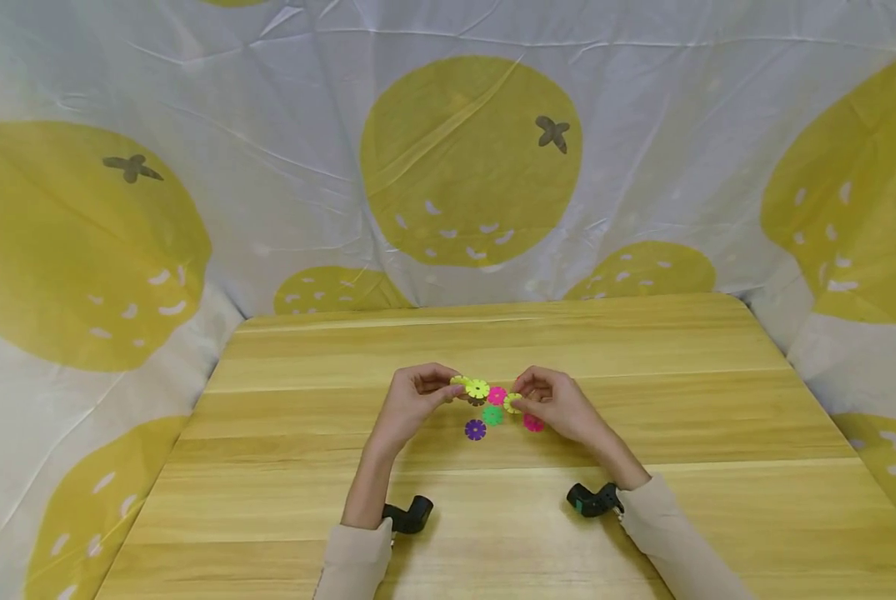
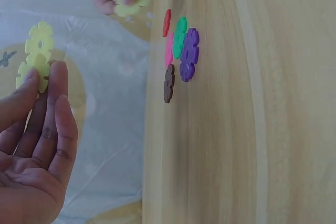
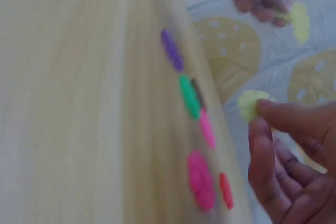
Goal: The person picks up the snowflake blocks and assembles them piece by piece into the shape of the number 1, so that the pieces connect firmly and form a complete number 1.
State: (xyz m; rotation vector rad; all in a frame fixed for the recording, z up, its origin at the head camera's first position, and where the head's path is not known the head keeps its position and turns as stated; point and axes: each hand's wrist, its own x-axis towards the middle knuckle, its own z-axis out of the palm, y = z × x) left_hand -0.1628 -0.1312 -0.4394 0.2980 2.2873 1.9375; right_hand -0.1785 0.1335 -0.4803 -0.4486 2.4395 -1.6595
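Note:
My left hand (image 1: pixel 408 407) pinches a pair of joined yellow flower-shaped plastic discs (image 2: pixel 40 41) between thumb and fingers, held up above the table. Across from it, my right hand (image 1: pixel 565 406) pinches a single yellow flower disc (image 3: pixel 249 104) by its edge, apart from the joined pair. Below and between the hands, loose flower discs lie on the wood: purple (image 1: pixel 475 430), green (image 1: pixel 493 415), pink (image 1: pixel 497 396) and brown (image 2: pixel 169 83). A second pink disc (image 1: pixel 533 423) lies under the right hand, near a red disc (image 3: pixel 226 191) that the hand hides in the head view.
The wooden table (image 1: pixel 305 467) reaches back to a white curtain (image 1: pixel 297 167) with large yellow fruit prints. Black wrist cameras (image 1: pixel 410 515) sit on both forearms, low over the table.

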